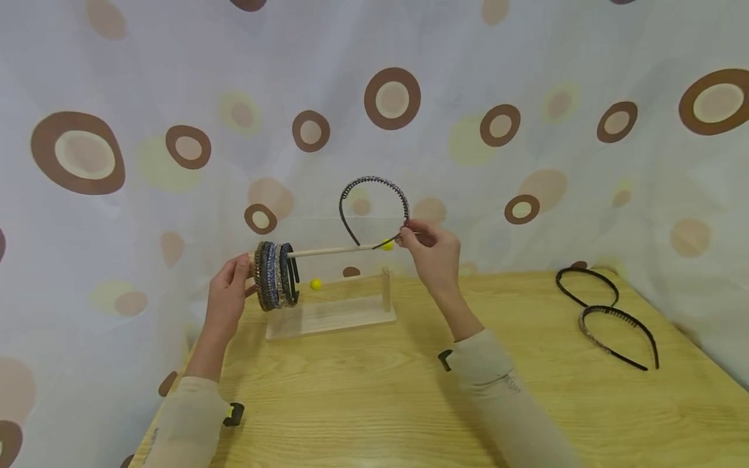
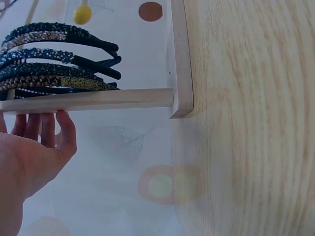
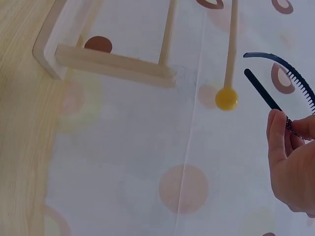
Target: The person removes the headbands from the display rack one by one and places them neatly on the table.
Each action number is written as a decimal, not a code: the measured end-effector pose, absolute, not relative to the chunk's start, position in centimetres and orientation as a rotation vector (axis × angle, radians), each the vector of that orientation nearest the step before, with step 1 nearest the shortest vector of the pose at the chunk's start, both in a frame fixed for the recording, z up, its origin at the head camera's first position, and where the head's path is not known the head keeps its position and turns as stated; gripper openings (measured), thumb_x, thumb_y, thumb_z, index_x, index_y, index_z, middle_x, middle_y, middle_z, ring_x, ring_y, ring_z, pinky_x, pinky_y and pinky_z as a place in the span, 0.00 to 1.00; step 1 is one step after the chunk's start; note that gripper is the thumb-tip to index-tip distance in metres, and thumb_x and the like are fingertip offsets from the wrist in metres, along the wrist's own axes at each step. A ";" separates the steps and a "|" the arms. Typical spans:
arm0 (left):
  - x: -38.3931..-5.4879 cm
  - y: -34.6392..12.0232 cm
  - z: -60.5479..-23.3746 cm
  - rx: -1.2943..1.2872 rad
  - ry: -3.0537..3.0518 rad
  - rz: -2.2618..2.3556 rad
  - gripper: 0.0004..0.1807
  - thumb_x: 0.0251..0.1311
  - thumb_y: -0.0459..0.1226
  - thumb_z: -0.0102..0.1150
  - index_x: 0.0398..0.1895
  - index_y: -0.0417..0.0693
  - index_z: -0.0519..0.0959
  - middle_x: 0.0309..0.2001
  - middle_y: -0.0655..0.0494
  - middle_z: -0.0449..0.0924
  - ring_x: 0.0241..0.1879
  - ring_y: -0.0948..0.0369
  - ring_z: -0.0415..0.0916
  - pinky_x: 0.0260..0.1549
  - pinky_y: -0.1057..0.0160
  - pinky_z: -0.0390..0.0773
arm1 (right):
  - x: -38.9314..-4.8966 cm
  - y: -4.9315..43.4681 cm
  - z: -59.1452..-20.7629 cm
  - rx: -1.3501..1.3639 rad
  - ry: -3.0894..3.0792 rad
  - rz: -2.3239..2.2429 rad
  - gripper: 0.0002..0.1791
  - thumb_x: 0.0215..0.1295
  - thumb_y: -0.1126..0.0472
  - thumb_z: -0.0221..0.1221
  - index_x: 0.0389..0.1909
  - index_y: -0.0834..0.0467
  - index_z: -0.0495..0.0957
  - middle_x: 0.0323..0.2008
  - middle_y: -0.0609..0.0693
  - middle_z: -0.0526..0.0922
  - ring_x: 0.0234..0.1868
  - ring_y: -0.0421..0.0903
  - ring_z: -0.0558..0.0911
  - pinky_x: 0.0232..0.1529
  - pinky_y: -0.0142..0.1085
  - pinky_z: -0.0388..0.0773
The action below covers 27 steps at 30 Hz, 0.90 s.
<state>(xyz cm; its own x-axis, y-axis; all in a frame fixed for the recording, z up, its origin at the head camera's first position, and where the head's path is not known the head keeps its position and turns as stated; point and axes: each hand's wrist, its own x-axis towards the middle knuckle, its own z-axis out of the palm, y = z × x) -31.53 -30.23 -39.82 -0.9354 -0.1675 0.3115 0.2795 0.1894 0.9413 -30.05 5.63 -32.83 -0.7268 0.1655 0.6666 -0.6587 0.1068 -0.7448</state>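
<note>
My left hand grips the upright post of a wooden headband stand, near its top. Several dark headbands, many glittery in blue, silver and gold, hang bunched on the stand's upper rod beside that hand. A yellow ball caps the rod's far right end. Close to this ball, my right hand pinches a black toothed headband with a sparkly top, near one tip. Its arch points up, and its two tips overlap the rod in the head view.
On the table's right side lie two black headbands, one partly sparkly. The stand's pale base rests on the wooden table, with a shorter post at its right. Another yellow ball shows behind. A patterned sheet surrounds the table.
</note>
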 end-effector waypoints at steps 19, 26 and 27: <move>-31.6 -30.5 -39.6 -0.101 -2.149 -1.790 0.33 0.79 0.55 0.42 0.72 0.39 0.69 0.55 0.49 0.75 0.56 0.61 0.71 0.50 0.67 0.80 | -32.2 18.8 -36.2 0.320 -1.892 1.688 0.15 0.70 0.63 0.66 0.51 0.68 0.84 0.40 0.62 0.88 0.33 0.44 0.88 0.42 0.31 0.85; -31.6 -30.3 -40.0 -0.103 -2.138 -1.784 0.34 0.77 0.57 0.43 0.73 0.42 0.68 0.55 0.48 0.73 0.57 0.60 0.70 0.48 0.69 0.81 | -31.6 24.1 -38.2 0.250 -1.931 1.829 0.18 0.69 0.63 0.66 0.54 0.71 0.81 0.40 0.53 0.88 0.35 0.43 0.88 0.43 0.31 0.84; -31.6 -30.3 -40.1 -0.105 -2.135 -1.783 0.34 0.77 0.57 0.44 0.72 0.42 0.69 0.55 0.49 0.73 0.56 0.60 0.71 0.47 0.69 0.81 | -31.5 24.8 -38.5 0.245 -1.927 1.866 0.19 0.69 0.64 0.66 0.55 0.72 0.80 0.40 0.52 0.88 0.36 0.43 0.88 0.43 0.32 0.84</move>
<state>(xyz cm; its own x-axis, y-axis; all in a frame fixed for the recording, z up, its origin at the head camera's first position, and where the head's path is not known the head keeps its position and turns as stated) -31.59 -30.25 -40.08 -0.9341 -0.1679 0.3152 0.2802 0.2026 0.9383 -31.55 24.82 -38.50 -0.8857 0.1760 0.4296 -0.4237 0.0719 -0.9029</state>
